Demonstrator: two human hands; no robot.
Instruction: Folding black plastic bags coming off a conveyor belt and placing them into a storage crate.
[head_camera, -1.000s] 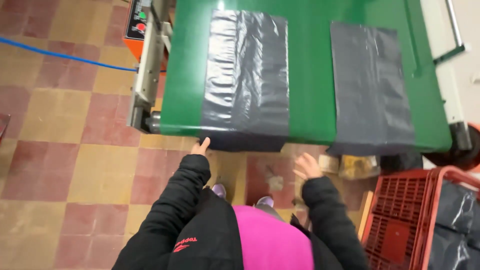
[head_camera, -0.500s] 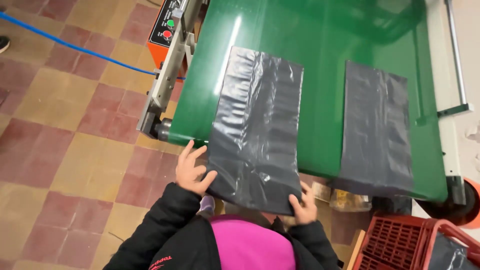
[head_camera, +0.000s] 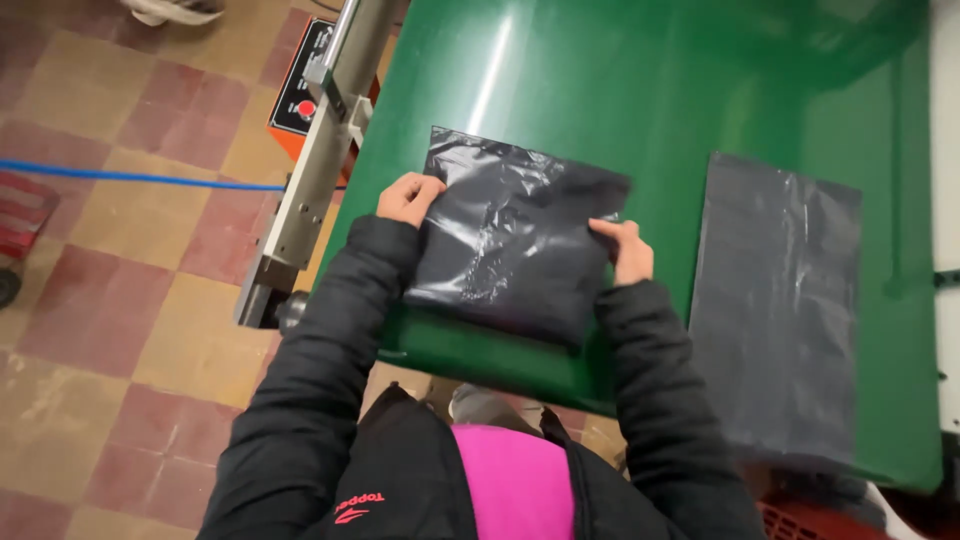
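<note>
Hands grip opposite edges of the folded black plastic bag (head_camera: 515, 240) on the green conveyor belt (head_camera: 600, 90), my left hand (head_camera: 408, 197) at nine o'clock, my right hand (head_camera: 625, 250) at three, long axis between them, both equally near.

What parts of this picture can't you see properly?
Head view only:
- Whether the dark plastic bag is sealed or holds anything: its folds hide that.
- Fingertips of the left hand and right hand: curled against the bag's edges.
- The orange control panel: a metal rail crosses it.
- The second bag: its lower end is in shadow.
</note>
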